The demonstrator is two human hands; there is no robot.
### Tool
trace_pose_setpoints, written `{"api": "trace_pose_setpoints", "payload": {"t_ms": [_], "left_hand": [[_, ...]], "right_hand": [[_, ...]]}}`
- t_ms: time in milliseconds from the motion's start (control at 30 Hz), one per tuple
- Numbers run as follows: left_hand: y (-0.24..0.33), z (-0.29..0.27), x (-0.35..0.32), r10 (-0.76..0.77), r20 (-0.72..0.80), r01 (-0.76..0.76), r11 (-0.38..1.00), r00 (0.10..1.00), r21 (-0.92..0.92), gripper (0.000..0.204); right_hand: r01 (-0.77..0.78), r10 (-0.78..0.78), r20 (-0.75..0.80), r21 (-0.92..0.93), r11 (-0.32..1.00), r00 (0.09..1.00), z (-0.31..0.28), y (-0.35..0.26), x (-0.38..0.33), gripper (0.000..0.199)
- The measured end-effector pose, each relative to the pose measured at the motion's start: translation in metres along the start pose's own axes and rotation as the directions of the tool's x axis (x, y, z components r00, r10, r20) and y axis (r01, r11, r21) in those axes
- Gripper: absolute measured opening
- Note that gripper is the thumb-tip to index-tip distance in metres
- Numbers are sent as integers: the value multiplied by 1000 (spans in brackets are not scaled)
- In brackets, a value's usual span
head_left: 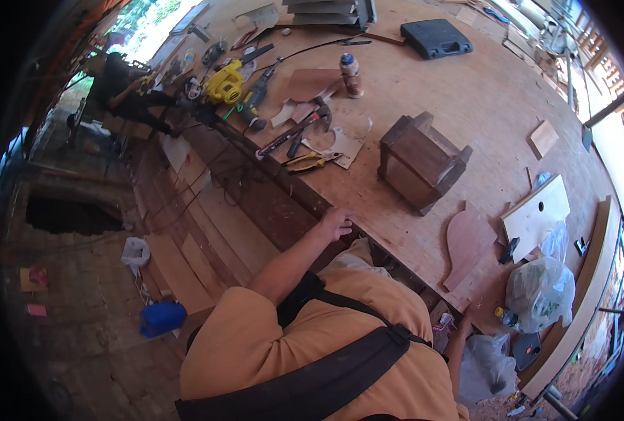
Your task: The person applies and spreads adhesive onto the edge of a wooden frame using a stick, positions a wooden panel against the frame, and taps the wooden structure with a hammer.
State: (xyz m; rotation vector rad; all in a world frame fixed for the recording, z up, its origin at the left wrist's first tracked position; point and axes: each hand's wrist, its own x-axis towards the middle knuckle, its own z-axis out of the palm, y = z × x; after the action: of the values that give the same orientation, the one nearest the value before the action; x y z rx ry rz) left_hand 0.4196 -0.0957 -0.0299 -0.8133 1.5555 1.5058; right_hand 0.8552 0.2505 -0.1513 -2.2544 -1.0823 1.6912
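My left hand [336, 223] rests on the near edge of the wooden worktable [396, 238], fingers loosely stretched and holding nothing. At the same edge, farther right, my right hand [463, 324] touches the tabletop corner; its fingers are small and partly hidden. Beyond my left hand stands a small dark wooden stool-like piece [424, 161]. Yellow-handled pliers [305, 163] and a claw hammer [294, 131] lie near the table's left edge. A curved reddish wood cutout [468, 242] lies between the stool-like piece and my right hand.
A yellow blower [224, 84], a power drill [258, 99], a bottle [352, 76] and a black case [436, 38] are farther back. At right are a pale board with a hole [536, 217] and plastic bags [540, 293]. Another person [119, 88] is at far left, near a floor opening [70, 212].
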Motion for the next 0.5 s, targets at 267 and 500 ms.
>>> {"api": "trace_pose_setpoints", "payload": {"t_ms": [267,500], "left_hand": [[78,41,-43,517,76,-518,855,853,-4,27],[163,61,-54,777,304,-819,574,551,17,43]], "right_hand": [[-79,61,-110,-169,982,992,-8,-16,-2,72],[76,-107,-289,-115,990,951,-3,-7,-27,47]]}}
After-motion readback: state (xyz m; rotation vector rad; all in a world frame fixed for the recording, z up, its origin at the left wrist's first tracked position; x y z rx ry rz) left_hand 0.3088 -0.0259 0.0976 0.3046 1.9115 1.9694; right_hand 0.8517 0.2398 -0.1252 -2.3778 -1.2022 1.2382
